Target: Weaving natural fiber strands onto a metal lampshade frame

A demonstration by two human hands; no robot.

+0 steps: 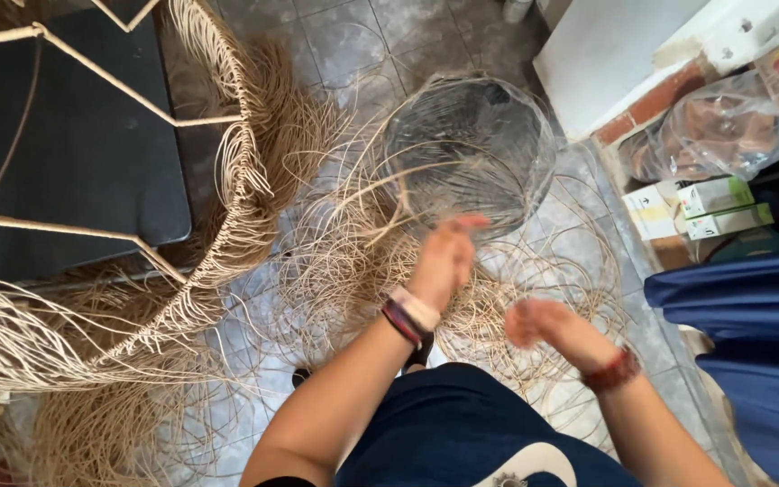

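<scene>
where the tiled floor (353, 45) is strewn with loose cane strands (353, 261), a big half-woven rattan frame (227, 180) stands at the left and a round wire basket frame (471, 144) sits just ahead. the left hand (448, 252) reaches toward that basket, just before its near rim, fingers loosely curled around thin strands. the right hand (547, 326) is blurred; i cannot tell its grip.

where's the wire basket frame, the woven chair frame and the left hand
wire basket frame (471, 149): head view, on its dark wire wall.
woven chair frame (245, 180): head view, on the woven cane edge.
left hand (448, 252): head view, on the blurred back of the hand.
</scene>
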